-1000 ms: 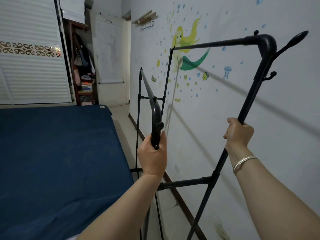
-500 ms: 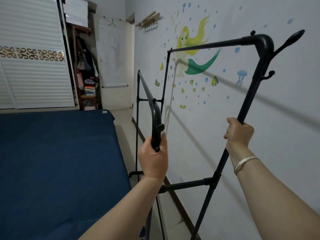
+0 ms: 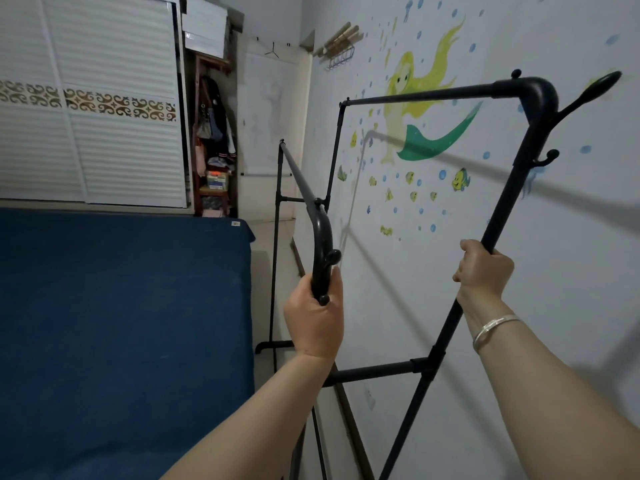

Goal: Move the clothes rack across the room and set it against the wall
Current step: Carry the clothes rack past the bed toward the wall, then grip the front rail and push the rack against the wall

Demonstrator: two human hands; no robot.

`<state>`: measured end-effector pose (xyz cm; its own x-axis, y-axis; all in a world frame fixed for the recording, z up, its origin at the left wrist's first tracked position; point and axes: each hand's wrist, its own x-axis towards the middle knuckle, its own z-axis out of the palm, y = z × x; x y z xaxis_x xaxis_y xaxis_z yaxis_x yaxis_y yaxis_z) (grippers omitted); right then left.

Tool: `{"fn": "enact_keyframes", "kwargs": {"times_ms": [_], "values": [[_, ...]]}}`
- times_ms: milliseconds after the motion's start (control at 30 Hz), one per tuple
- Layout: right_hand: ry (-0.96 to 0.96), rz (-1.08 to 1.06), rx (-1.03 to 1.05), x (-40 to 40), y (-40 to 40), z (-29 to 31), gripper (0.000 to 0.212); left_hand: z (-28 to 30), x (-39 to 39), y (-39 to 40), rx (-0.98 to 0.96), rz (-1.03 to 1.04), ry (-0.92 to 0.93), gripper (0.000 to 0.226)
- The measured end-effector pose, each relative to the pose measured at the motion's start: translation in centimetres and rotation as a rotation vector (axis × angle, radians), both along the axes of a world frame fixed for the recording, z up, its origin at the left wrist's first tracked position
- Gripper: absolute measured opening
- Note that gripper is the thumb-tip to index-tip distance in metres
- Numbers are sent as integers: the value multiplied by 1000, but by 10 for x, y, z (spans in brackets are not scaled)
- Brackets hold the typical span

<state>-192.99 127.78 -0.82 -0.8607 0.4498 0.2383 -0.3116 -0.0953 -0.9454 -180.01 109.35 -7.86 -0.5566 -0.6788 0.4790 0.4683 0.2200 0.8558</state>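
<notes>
The black metal clothes rack [image 3: 419, 95] stands in the narrow aisle between the bed and the right-hand wall [image 3: 561, 271], its frame tilted and empty of clothes. My left hand [image 3: 317, 317] is closed around the curved end of the rack's lower near rail. My right hand [image 3: 483, 271] grips the slanted near upright, below its hooks; a silver bangle sits on that wrist. The rack's far feet rest on the floor near the wall's brown skirting. Its near feet are out of view below.
A bed with a dark blue cover [image 3: 121, 323] fills the left side. White slatted wardrobe doors [image 3: 90, 98] stand behind it, with an open shelf of clothes [image 3: 213, 150] beside them. The wall bears a mermaid mural [image 3: 429, 109] and a wooden hook rail [image 3: 341, 39].
The view has shifted forward and slightly right along the aisle; the mural has slid right behind the rack. Both hands keep the same grips.
</notes>
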Motion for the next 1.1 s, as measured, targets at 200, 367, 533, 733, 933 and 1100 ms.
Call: {"fn": "enact_keyframes", "kwargs": {"times_ms": [200, 367, 533, 733, 933, 1100], "values": [[-22, 9, 5, -41, 18, -2, 27, -1, -36, 21, -9, 44, -51, 36], [-44, 26, 7, -60, 29, -10, 29, -3, -54, 33, -44, 65, -65, 35], [-6, 80, 45, -68, 33, -13, 29, -3, -53, 33, -93, -41, 7, 27], [81, 27, 185, -62, 36, -23, 13, 1, -44, 32, -190, -136, 156, 35], [139, -196, 284, -53, 38, -26, 18, 24, -48, 17, 18, -76, 208, 51], [214, -303, 277, -35, 25, -9, 30, 52, -61, -5, 156, -95, 76, 47]]}}
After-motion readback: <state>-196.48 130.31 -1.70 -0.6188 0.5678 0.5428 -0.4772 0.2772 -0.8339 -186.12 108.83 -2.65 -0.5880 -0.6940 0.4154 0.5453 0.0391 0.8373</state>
